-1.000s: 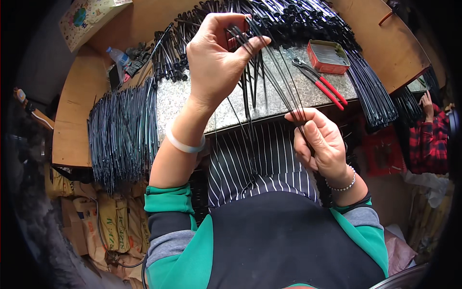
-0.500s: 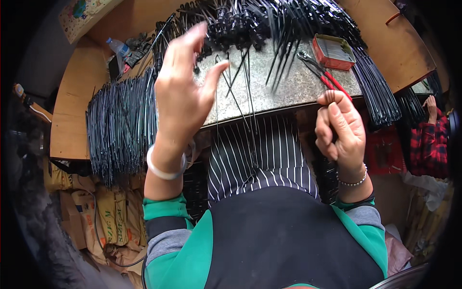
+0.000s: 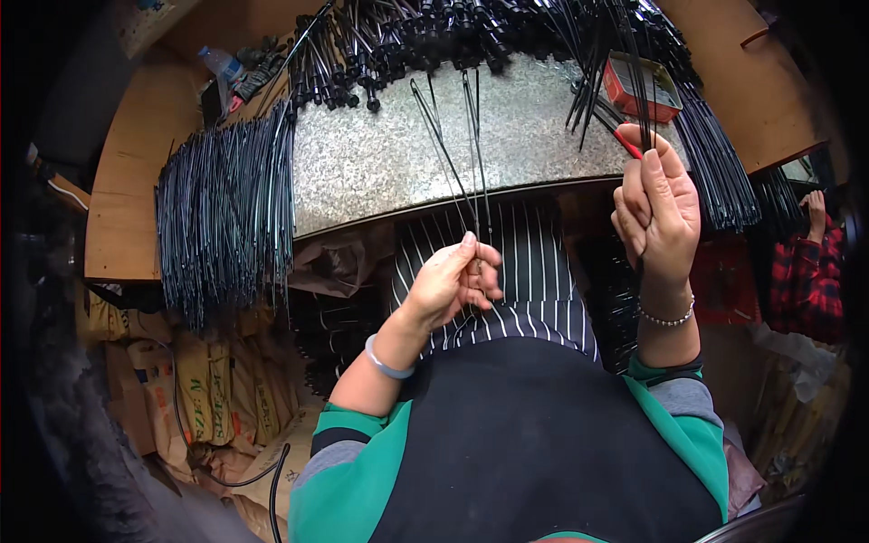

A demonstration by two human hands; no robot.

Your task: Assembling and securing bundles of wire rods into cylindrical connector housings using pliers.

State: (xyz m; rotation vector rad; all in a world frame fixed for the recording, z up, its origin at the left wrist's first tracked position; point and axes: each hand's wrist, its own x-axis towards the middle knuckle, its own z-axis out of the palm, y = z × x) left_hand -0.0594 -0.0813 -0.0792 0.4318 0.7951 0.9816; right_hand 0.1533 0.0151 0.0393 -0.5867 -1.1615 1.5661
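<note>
Below the table's front edge, my left hand (image 3: 455, 281) is closed, thumb and forefinger pinched at the lower ends of a few thin dark wire rods (image 3: 475, 136). These rods reach up over the tabletop, and some have narrow looped tips. On the right, my raised right hand (image 3: 663, 204) is closed around several long thin black rods (image 3: 644, 104), which stick up past the fingers. Pliers with red handles (image 3: 627, 145) lie just behind that hand, partly covered by it and the rods.
A speckled grey tabletop (image 3: 353, 172) lies ahead. Black rods with thick end fittings (image 3: 434, 36) are heaped along its back. A dense rod bundle (image 3: 226, 217) hangs over the left edge, another (image 3: 715, 172) at right. A red tin (image 3: 638, 107) stands back right. A co-worker's checked sleeve (image 3: 810, 281) shows far right.
My left hand has come down from above the tabletop to the wire rods' lower ends and closed on them. My right hand stays at the right, its rods now pointing more upright.
</note>
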